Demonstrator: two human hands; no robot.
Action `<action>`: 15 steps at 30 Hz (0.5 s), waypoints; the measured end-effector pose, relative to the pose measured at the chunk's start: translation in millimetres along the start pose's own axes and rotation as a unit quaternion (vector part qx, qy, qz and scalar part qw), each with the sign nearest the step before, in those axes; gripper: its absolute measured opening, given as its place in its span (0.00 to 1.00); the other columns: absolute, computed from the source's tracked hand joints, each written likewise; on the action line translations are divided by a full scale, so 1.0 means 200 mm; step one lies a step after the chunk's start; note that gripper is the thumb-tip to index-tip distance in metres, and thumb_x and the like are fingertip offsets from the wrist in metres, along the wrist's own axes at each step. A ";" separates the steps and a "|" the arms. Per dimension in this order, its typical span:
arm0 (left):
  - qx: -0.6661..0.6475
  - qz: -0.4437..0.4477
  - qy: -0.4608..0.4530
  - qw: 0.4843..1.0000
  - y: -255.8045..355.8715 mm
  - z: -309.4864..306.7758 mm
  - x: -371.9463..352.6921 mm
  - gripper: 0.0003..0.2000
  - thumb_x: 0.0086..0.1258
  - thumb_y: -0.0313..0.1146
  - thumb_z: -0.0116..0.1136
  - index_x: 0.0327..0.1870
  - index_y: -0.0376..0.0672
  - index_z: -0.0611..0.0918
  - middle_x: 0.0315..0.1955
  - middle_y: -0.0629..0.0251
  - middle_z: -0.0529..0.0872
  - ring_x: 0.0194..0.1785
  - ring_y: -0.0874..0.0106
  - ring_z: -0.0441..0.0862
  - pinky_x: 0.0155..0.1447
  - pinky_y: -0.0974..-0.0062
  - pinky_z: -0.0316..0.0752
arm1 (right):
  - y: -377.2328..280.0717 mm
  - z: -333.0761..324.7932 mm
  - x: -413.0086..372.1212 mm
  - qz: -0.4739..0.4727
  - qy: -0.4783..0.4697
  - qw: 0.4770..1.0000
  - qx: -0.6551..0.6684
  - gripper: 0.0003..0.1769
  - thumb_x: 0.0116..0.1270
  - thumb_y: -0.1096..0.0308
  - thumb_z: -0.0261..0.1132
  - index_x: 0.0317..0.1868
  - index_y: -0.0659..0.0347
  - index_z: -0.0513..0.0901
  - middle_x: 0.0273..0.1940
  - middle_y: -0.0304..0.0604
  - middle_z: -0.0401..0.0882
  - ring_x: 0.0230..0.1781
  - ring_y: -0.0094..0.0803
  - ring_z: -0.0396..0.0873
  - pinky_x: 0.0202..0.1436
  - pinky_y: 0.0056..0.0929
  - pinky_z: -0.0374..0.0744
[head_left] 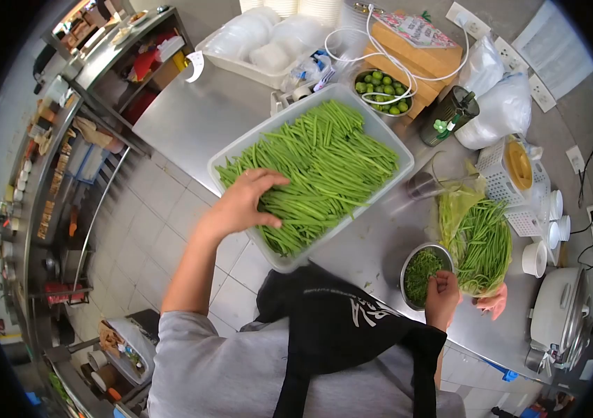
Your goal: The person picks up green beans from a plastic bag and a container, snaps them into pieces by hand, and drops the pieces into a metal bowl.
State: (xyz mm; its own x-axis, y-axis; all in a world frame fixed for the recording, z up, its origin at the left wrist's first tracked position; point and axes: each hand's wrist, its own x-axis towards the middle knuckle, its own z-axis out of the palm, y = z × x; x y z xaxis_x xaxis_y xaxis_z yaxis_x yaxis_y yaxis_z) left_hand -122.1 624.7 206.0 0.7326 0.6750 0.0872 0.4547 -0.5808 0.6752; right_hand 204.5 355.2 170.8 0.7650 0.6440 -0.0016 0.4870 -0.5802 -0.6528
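A clear plastic tub (285, 265) full of green beans (310, 167) stands on the steel table. My left hand (249, 200) rests at the tub's near left side with fingers and thumb spread on the beans. To the right, a metal bowl (404, 279) holds small green bean trimmings (423, 270). Over that bowl's near right rim is my right hand (443, 292), its fingers pinched together; what they hold, if anything, is hidden. Beside the bowl lies an open yellowish plastic bag (451, 209) with more green beans (483, 244).
Behind the tub are a bowl of limes (382, 90), a cardboard box (408, 56) with a white cable, and a tray of plastic containers (247, 42). A white basket (502, 167), small white bowls (535, 258) and a rice cooker (554, 310) line the right side.
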 end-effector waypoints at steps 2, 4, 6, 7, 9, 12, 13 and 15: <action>0.005 0.017 -0.024 1.000 0.00 0.01 0.02 0.35 0.39 0.30 0.73 0.56 0.48 0.75 0.57 0.61 0.72 0.62 0.58 0.67 0.66 0.63 0.61 | 0.00 0.00 0.01 -0.022 0.016 1.000 0.003 0.05 0.60 0.74 0.63 0.37 0.64 0.77 0.29 0.40 0.77 0.26 0.24 0.75 0.32 0.22 0.73; 0.029 0.027 -0.026 0.999 -0.01 0.02 0.02 0.32 0.41 0.28 0.72 0.54 0.48 0.77 0.57 0.62 0.73 0.61 0.58 0.67 0.65 0.63 0.62 | 0.06 0.03 0.01 -0.045 0.048 0.998 0.017 0.05 0.57 0.74 0.65 0.34 0.64 0.78 0.27 0.40 0.77 0.25 0.23 0.75 0.31 0.22 0.73; 0.052 0.044 -0.029 0.997 -0.01 0.05 0.06 0.28 0.43 0.27 0.71 0.51 0.48 0.79 0.56 0.62 0.74 0.61 0.58 0.68 0.65 0.63 0.62 | 0.11 0.04 0.02 -0.115 0.055 0.987 -0.095 0.05 0.58 0.72 0.64 0.35 0.62 0.79 0.29 0.45 0.78 0.27 0.32 0.79 0.34 0.28 0.75; 0.064 0.051 -0.026 0.996 0.00 0.05 0.07 0.25 0.44 0.26 0.70 0.49 0.48 0.81 0.55 0.61 0.75 0.60 0.57 0.69 0.66 0.62 0.61 | 0.10 0.02 0.02 -0.124 0.050 0.983 -0.125 0.05 0.59 0.70 0.63 0.36 0.61 0.79 0.31 0.45 0.80 0.29 0.35 0.79 0.35 0.32 0.76; 0.062 0.042 -0.027 0.997 0.03 0.07 0.10 0.20 0.47 0.21 0.65 0.44 0.47 0.83 0.53 0.61 0.77 0.60 0.58 0.70 0.65 0.63 0.62 | 0.01 -0.04 0.01 -0.112 0.051 0.988 -0.096 0.05 0.55 0.71 0.64 0.34 0.59 0.81 0.33 0.44 0.81 0.32 0.38 0.79 0.37 0.33 0.76; 0.045 0.020 -0.047 0.998 0.02 0.07 0.14 0.20 0.45 0.16 0.61 0.42 0.46 0.84 0.53 0.61 0.78 0.59 0.58 0.70 0.64 0.64 0.63 | 0.05 -0.04 -0.01 -0.121 0.089 0.988 -0.048 0.06 0.52 0.77 0.61 0.32 0.58 0.78 0.32 0.46 0.78 0.33 0.46 0.77 0.33 0.39 0.75; 0.051 0.026 -0.052 0.997 0.01 0.08 0.16 0.21 0.44 0.15 0.60 0.42 0.46 0.84 0.53 0.60 0.77 0.59 0.58 0.70 0.63 0.64 0.64 | 0.05 -0.06 -0.02 -0.114 0.084 0.986 -0.087 0.08 0.51 0.78 0.60 0.33 0.58 0.79 0.33 0.45 0.77 0.34 0.44 0.77 0.34 0.38 0.75; 0.044 0.014 -0.079 0.996 -0.01 0.07 0.19 0.22 0.43 0.13 0.60 0.42 0.44 0.83 0.53 0.60 0.77 0.59 0.58 0.70 0.63 0.65 0.65 | 0.02 -0.09 -0.03 -0.154 0.086 0.983 -0.054 0.10 0.50 0.79 0.60 0.34 0.59 0.80 0.32 0.45 0.76 0.34 0.44 0.77 0.35 0.37 0.75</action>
State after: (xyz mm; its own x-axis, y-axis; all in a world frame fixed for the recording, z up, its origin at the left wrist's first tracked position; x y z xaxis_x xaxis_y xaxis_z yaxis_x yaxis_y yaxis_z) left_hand -86.8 644.5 197.7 0.8124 0.5829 -0.0161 0.4716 -0.6405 0.6061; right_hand 209.4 340.9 182.3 0.6306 0.7080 0.3178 0.7407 -0.4269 -0.5188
